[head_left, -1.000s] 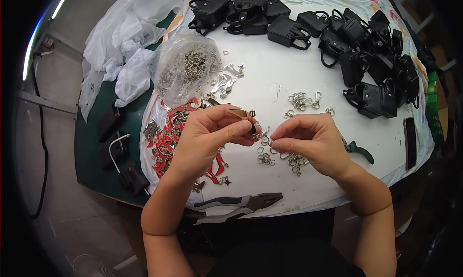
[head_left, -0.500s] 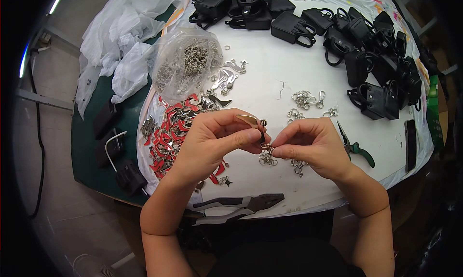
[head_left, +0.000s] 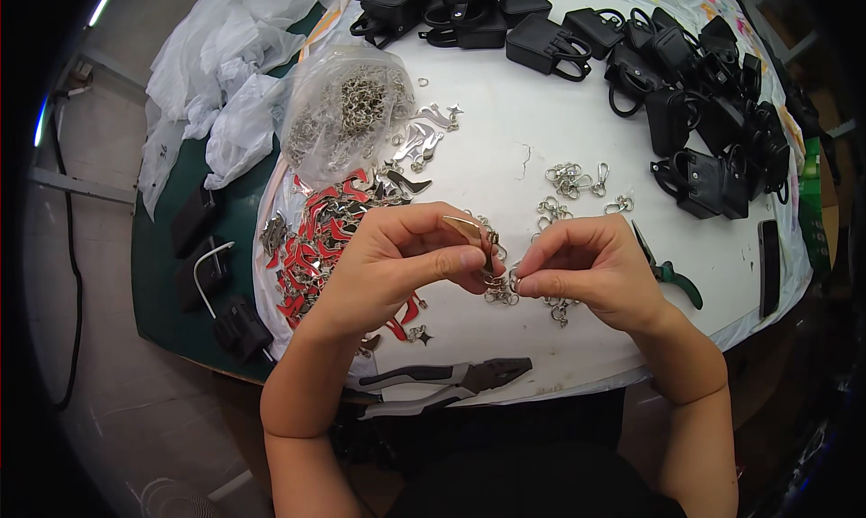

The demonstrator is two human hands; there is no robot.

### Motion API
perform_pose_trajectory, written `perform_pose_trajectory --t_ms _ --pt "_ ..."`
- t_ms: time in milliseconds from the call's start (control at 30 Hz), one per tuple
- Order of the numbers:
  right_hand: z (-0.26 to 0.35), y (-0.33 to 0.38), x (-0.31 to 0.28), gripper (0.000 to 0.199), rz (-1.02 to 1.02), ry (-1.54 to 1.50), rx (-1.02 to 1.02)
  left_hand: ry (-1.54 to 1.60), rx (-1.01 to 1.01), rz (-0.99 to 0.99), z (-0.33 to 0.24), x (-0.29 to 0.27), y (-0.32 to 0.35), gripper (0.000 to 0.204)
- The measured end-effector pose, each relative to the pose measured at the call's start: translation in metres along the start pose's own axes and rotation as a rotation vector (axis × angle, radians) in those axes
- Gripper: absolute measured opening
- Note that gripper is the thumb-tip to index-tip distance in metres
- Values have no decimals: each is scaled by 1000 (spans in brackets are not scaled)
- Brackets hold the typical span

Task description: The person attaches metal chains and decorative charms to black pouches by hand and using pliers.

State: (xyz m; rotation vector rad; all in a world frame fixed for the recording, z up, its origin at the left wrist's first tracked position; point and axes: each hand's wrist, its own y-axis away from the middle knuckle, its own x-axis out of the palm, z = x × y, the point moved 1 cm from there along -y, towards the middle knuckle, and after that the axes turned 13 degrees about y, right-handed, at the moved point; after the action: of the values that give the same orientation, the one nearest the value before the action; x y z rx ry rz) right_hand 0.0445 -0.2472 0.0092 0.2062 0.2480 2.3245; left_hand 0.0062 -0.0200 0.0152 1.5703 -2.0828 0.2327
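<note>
Between thumb and fingers, my left hand point(head_left: 392, 256) pinches a shiny high-heel shoe charm point(head_left: 465, 228), its metal links hanging by the fingertips. A short gap to the right, my right hand point(head_left: 595, 270) is closed in a pinch on a small metal ring point(head_left: 515, 281). Whether the ring is linked to the charm I cannot tell. Beneath both hands lie loose ring-and-clasp pieces point(head_left: 499, 294), partly hidden by the fingers. A pile of red, black and silver shoe charms point(head_left: 316, 247) spreads left of my left hand.
Large grey-handled pliers point(head_left: 442, 384) lie at the near edge, and green-handled pliers point(head_left: 675, 279) beside my right hand. A clear bag of metal rings point(head_left: 347, 112) stands behind the charms. Swivel clasps point(head_left: 568, 180) lie mid-table. Several small black handbags point(head_left: 690, 180) line the far and right sides.
My right hand has drawn slightly right, away from my left fingertips, with the ring in its pinch. My left hand stays nearly in place, and the charm has turned a little.
</note>
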Motion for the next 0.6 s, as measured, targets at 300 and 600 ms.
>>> perform_pose_trajectory --t_ms 300,600 --pt "-2 -3 6 10 32 -7 29 -25 21 52 -1 -1 2 16" --pt "-9 -3 8 13 -26 -46 -27 5 49 83 -1 -4 1 17"
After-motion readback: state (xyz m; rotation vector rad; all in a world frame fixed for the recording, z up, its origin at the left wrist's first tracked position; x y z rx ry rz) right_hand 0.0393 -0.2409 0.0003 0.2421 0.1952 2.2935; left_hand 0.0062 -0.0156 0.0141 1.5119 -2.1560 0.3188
